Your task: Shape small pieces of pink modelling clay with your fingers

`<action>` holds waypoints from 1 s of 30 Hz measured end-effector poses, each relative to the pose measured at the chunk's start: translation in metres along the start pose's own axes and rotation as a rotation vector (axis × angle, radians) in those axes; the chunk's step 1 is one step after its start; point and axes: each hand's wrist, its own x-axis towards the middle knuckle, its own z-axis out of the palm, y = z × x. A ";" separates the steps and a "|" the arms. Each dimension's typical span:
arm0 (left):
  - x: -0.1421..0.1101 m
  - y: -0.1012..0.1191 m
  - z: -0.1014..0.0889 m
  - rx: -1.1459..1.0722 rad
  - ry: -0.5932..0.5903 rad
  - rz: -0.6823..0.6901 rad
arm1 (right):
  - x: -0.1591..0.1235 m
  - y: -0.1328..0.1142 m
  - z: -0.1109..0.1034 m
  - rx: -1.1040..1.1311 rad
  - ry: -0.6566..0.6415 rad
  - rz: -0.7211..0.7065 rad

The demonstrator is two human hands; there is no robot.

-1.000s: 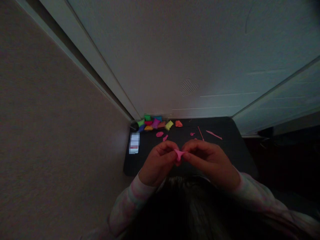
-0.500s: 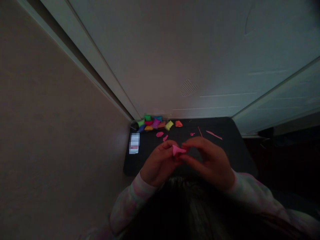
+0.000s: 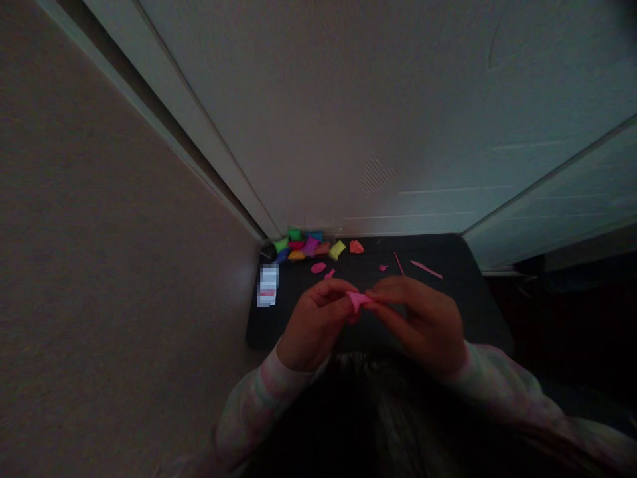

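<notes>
A piece of pink modelling clay is held between both hands above the near part of the dark table. My left hand is closed on its left side, thumb and fingers pinching it. From the right, my right hand pinches the clay's drawn-out end between thumb and fingertips. Just beyond my left hand lie a flat pink clay piece and a smaller pink piece. Past my right hand are a small pink bit, a thin pink stick and a pink knife-like tool.
Several colourful clay packets are heaped at the back left, with a yellow packet and an orange lump beside them. A blurred-out pale object lies at the left edge. A white panel rises behind the table.
My right fingers parted from the clay half a second ago and now pinch its end again. The clay has turned a little in my left hand, which has stayed nearly in place.
</notes>
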 end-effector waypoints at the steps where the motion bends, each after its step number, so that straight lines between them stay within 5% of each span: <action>1: 0.000 0.001 0.000 0.021 -0.005 0.002 | 0.000 0.000 -0.001 0.022 -0.016 0.014; 9: 0.000 0.009 -0.005 0.081 -0.080 -0.096 | 0.004 0.000 -0.006 0.178 -0.164 0.010; 30: 0.000 0.008 0.000 0.057 -0.090 -0.102 | 0.003 -0.004 -0.001 0.231 -0.071 0.032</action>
